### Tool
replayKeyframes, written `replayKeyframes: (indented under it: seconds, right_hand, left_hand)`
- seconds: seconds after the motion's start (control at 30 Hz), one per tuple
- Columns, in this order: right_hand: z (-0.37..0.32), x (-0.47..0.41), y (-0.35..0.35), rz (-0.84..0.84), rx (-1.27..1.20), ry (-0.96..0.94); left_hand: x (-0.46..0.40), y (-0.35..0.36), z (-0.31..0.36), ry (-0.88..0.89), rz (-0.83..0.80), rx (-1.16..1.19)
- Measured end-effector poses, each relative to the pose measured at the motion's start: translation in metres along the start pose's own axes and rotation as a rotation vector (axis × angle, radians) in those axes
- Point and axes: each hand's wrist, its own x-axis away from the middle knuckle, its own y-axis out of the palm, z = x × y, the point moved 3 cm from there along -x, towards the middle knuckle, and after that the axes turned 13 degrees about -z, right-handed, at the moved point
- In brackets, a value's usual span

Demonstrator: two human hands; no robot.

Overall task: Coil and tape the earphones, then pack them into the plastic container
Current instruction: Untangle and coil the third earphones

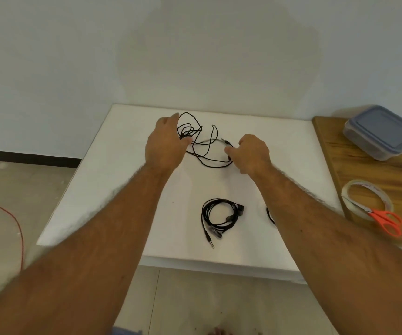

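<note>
Loose black earphones point(203, 141) lie tangled at the far middle of the white table point(113, 189). My left hand point(166, 143) holds the bunched end of their cord at its fingertips. My right hand point(252, 153) pinches the cord near the metal plug. A coiled black pair of earphones point(219, 217) lies nearer to me. Another black cord point(270, 215) shows partly from under my right forearm. The plastic container point(381, 131), lid on, stands on the wooden board point(364, 170) at the right.
A roll of clear tape point(368, 198) and orange-handled scissors point(386, 220) lie on the board's near part. A red cable point(11, 218) runs over the floor at the left. A wall rises just behind the table.
</note>
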Motion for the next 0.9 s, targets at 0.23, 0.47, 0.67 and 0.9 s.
replayKeyframes:
  seconds: [0.23,0.47,0.67,0.9]
  right_hand:
    - [-0.007,-0.013,0.021,0.017,0.085,0.018]
    - [-0.01,0.0,0.03,-0.046,0.004,-0.012]
    - [-0.006,0.025,0.024,-0.067,-0.231,-0.008]
    - [-0.019,0.066,-0.024,-0.074,-0.549,-0.109]
  left_hand:
    - [-0.016,0.037,-0.006,-0.008,-0.146,-0.078]
    - [0.001,0.048,-0.002,0.021,-0.076,-0.122]
    - [0.028,0.029,0.004,-0.01,-0.079,-0.072]
    - [0.054,-0.037,0.047,0.047,-0.008,-0.045]
